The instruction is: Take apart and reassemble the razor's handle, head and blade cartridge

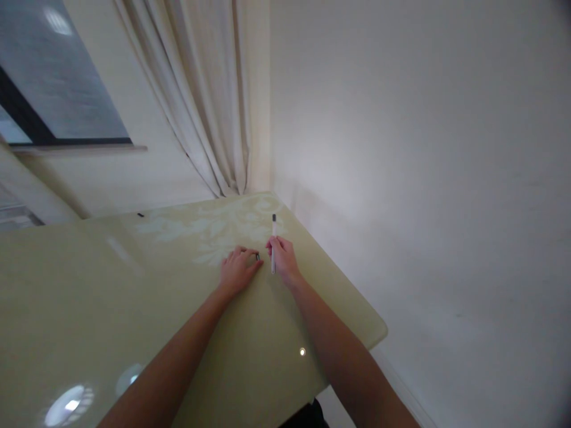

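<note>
Tally: there was 1 left grip [241, 272] and 1 right grip [284, 258], so 2 bare hands, on 2 forearms [343, 351]. White pen [273, 261]: there was 1. Small dark piece [257, 257] at the left fingertips: looked like 1, too small to be sure. Far-edge black bit [140, 214]: 1. Tabletop [111, 285]: 1. Curtains [214, 107]: 2 showed. Window [75, 89]: 1, with 2 panes visible. Walls [423, 148]: 2. Cropped black item [307, 416] at the bottom: 1, unidentifiable

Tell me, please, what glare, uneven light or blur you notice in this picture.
Head view: bright glare on the table, lower left, and on the window, upper left; the wall is unevenly lit; the dark bit by the left hand is too blurred to identify.
</note>
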### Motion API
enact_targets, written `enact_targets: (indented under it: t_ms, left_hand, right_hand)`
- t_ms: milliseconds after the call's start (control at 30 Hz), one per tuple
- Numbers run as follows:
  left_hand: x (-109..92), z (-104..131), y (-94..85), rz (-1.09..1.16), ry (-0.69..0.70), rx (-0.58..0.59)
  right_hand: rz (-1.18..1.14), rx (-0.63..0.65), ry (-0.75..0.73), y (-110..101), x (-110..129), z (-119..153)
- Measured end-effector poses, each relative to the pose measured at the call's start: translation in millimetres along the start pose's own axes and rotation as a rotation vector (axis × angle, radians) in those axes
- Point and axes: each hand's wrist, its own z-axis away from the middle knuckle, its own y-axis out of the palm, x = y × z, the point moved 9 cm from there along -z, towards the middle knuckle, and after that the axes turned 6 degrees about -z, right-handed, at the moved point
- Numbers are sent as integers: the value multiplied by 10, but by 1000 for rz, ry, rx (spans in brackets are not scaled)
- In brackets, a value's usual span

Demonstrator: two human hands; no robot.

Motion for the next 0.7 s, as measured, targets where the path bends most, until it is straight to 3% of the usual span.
enact_targets:
  t_ms: [133, 233, 467, 567, 700]
  left_hand:
    - [-3, 63, -66, 60, 21, -12]
    - [115, 318, -197, 117, 31, -47]
    - [440, 1126, -868, 179, 94, -366]
    - [408, 1224, -1035, 202, 101, -477]
    - [303, 1218, -1030, 231, 116, -497]
  right_hand:
    - [-60, 78, 35, 105, 0, 52]
    - [-123, 192, 119, 273, -66, 150]
    - [-96, 422, 153, 819, -53, 681]
    - [-102, 435, 168, 892, 27, 851]
    - [-141, 442, 248, 865, 44, 935]
